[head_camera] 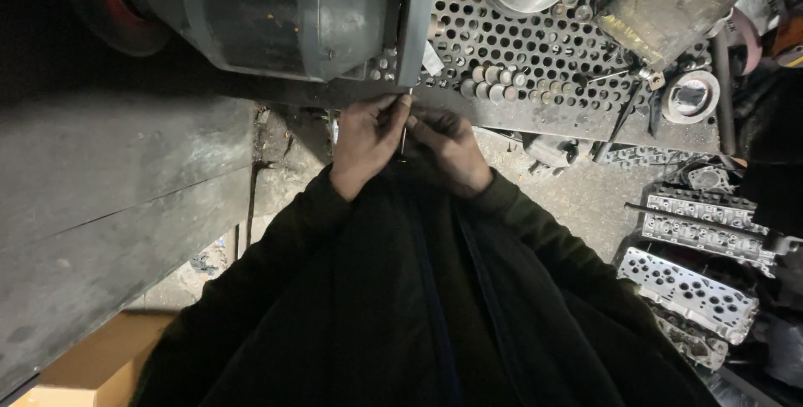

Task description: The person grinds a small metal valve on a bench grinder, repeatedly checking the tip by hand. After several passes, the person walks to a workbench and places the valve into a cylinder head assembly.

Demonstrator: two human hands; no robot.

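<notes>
The thin metal rod point(403, 135) is mostly hidden between both hands' fingers point(386, 114); the grinder's point(276, 5) top is cut off at the far edge.

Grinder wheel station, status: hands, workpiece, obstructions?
Left hand and right hand both pinch a thin metal rod, tip up at the grinding wheel. Small round parts on perforated plate close behind.

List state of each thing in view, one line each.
left hand: closed on a thin metal rod, at the wheel's edge
right hand: closed on the same rod
thin metal rod: upright, held in both hands, tip at the wheel
grinding wheel: edge-on; spinning or not, cannot tell
perforated metal plate: flat, small cylinders standing in some holes
cylinder heads: stacked on the floor at right
</notes>
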